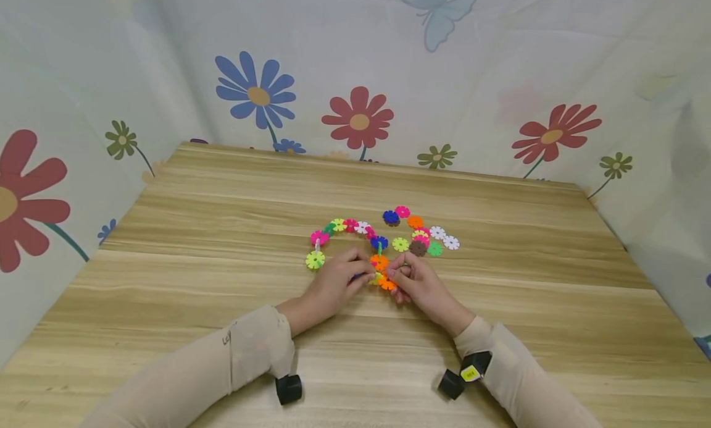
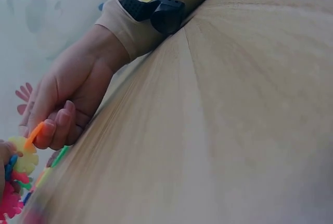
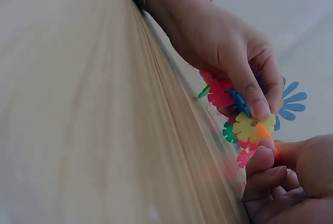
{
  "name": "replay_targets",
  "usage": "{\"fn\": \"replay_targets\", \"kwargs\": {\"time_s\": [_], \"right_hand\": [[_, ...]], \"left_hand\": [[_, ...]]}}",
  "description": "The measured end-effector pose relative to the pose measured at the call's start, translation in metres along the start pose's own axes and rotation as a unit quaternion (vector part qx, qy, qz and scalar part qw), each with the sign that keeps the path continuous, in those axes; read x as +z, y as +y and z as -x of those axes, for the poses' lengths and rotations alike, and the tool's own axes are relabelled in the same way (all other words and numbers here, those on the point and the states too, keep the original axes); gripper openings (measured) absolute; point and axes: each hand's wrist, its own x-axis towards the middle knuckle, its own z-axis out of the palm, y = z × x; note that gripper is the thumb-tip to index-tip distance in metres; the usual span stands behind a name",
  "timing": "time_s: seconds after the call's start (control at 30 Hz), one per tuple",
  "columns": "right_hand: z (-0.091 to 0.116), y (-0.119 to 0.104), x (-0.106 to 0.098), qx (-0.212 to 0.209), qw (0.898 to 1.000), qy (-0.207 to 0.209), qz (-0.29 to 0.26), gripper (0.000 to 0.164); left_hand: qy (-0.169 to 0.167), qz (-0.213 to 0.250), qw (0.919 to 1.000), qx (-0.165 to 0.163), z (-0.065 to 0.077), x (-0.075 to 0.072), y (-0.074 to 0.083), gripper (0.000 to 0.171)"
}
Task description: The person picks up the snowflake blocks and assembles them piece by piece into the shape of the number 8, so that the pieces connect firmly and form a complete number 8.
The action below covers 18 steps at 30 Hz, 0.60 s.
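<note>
A curved chain of notched plastic discs lies on the table, running from a yellow-green disc [image 1: 315, 260] over a pink disc [image 1: 319, 238] to a blue disc [image 1: 379, 243] and an orange one [image 1: 379, 263]. At its near end, my left hand [image 1: 341, 281] pinches a yellow disc [image 3: 243, 131], the thumb lying across its face. My right hand [image 1: 428, 287] holds another orange disc [image 1: 387, 283] between thumb and fingers, its edge against the yellow disc. Whether their slots are joined cannot be made out. The left fingers partly cover nearby chain pieces.
Loose discs lie beyond my right hand, among them a dark blue disc [image 1: 391, 217], a brown disc [image 1: 418, 248], a green disc [image 1: 435, 249] and a white disc [image 1: 451, 243]. The wooden table [image 1: 222, 193] meets a flower-printed curtain [image 1: 311, 57] at the back.
</note>
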Motion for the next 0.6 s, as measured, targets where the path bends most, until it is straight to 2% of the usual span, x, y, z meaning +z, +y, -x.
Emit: {"fn": "replay_targets", "kwargs": {"time_s": [0.17, 0.27, 0.43, 0.6], "right_hand": [[-0.002, -0.002, 0.005, 0.001, 1.0, 0.013, 0.01, 0.013], [-0.004, -0.003, 0.005, -0.003, 1.0, 0.019, 0.022, 0.014], [-0.005, -0.005, 0.002, -0.024, 0.994, 0.034, 0.106, 0.018], [-0.005, -0.007, -0.007, -0.03, 0.98, 0.061, 0.186, 0.019]], "left_hand": [[0.003, -0.001, 1.0, -0.008, 0.0, 0.0, 0.0, 0.004], [-0.012, -0.02, 0.9995, -0.022, -0.001, -0.001, 0.001, 0.004], [-0.047, -0.078, 0.9956, -0.02, -0.001, -0.001, 0.002, 0.005], [-0.047, -0.113, 0.9925, -0.01, -0.001, 0.001, 0.0, 0.006]]}}
